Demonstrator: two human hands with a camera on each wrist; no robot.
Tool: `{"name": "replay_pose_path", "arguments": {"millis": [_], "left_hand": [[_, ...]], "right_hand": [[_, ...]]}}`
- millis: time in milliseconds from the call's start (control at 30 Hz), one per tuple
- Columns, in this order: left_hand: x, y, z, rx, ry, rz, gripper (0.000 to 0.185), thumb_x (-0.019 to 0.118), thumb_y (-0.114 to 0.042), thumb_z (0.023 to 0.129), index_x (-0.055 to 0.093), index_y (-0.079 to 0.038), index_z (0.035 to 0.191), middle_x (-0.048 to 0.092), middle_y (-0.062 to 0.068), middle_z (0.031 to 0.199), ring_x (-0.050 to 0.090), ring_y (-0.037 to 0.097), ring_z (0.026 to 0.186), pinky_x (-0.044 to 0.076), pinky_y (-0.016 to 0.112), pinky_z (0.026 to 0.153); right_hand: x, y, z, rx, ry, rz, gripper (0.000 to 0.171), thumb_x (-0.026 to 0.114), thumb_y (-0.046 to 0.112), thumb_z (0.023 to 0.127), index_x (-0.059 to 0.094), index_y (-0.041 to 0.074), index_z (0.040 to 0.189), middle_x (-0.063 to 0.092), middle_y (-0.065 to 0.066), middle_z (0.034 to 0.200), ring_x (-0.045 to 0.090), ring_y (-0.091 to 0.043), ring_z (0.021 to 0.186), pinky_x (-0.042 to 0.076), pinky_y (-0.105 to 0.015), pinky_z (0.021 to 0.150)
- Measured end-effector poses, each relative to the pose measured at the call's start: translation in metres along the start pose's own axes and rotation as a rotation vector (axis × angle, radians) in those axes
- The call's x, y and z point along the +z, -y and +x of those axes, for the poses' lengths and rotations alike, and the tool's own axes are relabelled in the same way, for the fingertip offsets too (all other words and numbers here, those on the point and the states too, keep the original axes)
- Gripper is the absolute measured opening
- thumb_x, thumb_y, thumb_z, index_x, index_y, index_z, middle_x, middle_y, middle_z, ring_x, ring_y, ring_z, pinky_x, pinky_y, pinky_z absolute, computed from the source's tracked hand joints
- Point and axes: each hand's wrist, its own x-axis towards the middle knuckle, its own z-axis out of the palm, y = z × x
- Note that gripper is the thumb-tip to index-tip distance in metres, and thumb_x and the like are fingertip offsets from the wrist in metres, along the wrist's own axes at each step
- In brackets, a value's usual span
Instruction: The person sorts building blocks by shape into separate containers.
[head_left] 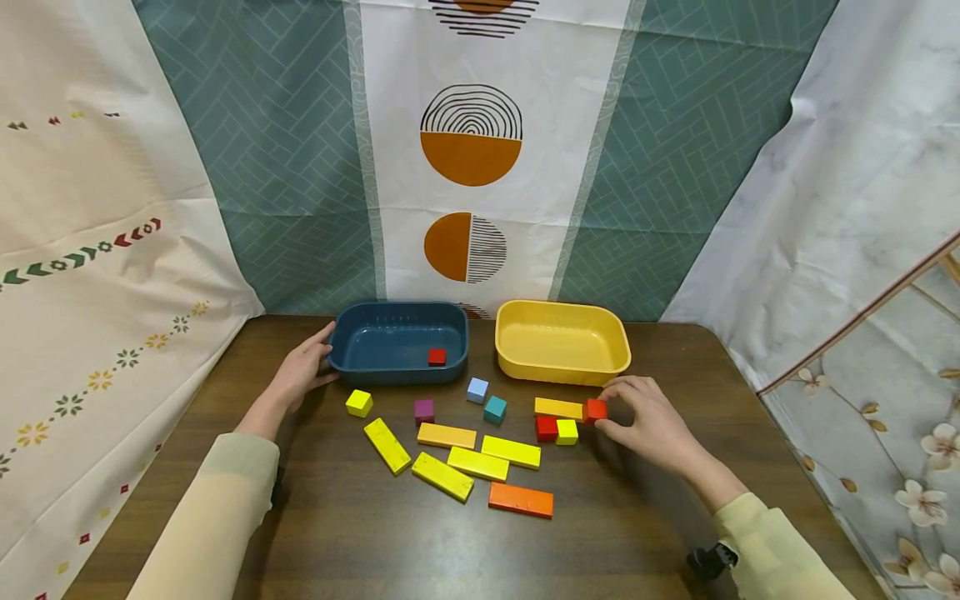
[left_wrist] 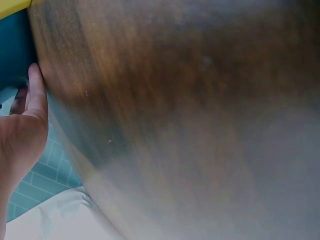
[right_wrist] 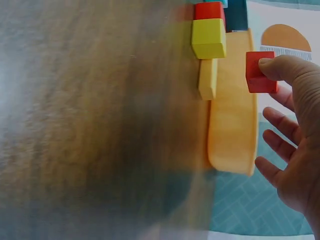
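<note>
Looking down from your head camera, you see your right hand [head_left: 651, 421] pinching an orange-red cube [head_left: 596, 409] between thumb and fingertips, just in front of the yellow tray [head_left: 562, 343] at the right end of a yellow-orange bar [head_left: 558, 408]. Beside that cube sit a red cube [head_left: 547, 427] and a small yellow cube [head_left: 567, 432], touching each other. Your left hand [head_left: 303, 372] rests against the left wall of the blue tray [head_left: 397, 342], fingers fairly straight along its rim, thumb at the near corner; it curls round nothing. Inside the blue tray a single red cube [head_left: 437, 357] lies near the right front corner. On the wooden table [head_left: 360, 542] between the hands lie a lone yellow cube [head_left: 359, 403], a purple cube [head_left: 424, 411], a pale blue cube [head_left: 477, 390], a teal cube [head_left: 494, 409], several yellow bars [head_left: 511, 451] and an orange bar [head_left: 521, 500].

From your left wrist, the view is blurred: you see the left hand's thumb [left_wrist: 36, 90] laid straight against the dark blue tray wall [left_wrist: 15, 50], with the table surface [left_wrist: 190, 125] filling the rest.

From your right wrist, the thumb [right_wrist: 285, 67] presses on the orange-red cube [right_wrist: 260, 72], which sits over the yellow tray's rim [right_wrist: 232, 115]; the other fingers [right_wrist: 277, 125] are loosely spread below it. The small yellow cube [right_wrist: 208, 38] and the red one [right_wrist: 209, 10] lie close by, against the bar [right_wrist: 208, 78].
</note>
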Motion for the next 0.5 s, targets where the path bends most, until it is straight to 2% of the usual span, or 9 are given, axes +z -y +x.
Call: {"name": "replay_pose_path", "arguments": {"millis": [300, 500], "left_hand": [[0.0, -0.001, -0.001, 0.002, 0.002, 0.009, 0.057, 0.028, -0.02, 0.111, 0.012, -0.027, 0.166, 0.006, 0.014, 0.17, 0.033, 0.043, 0.145, 0.036, 0.059, 0.111], [-0.001, 0.0, -0.001, 0.008, 0.005, 0.01, 0.057, 0.028, -0.021, 0.112, 0.011, -0.027, 0.166, 0.006, 0.014, 0.17, 0.034, 0.043, 0.145, 0.037, 0.058, 0.11]], "right_hand": [[-0.009, 0.01, 0.017, 0.004, -0.06, 0.042, 0.032, 0.087, 0.026, 0.082, 0.067, 0.018, 0.106, 0.062, 0.0, 0.113, 0.047, -0.026, 0.114, 0.045, -0.05, 0.095], [-0.01, 0.02, 0.036, 0.046, -0.044, 0.085, 0.032, 0.084, 0.029, 0.085, 0.066, 0.018, 0.108, 0.063, -0.003, 0.115, 0.046, -0.027, 0.115, 0.046, -0.051, 0.093]]}}
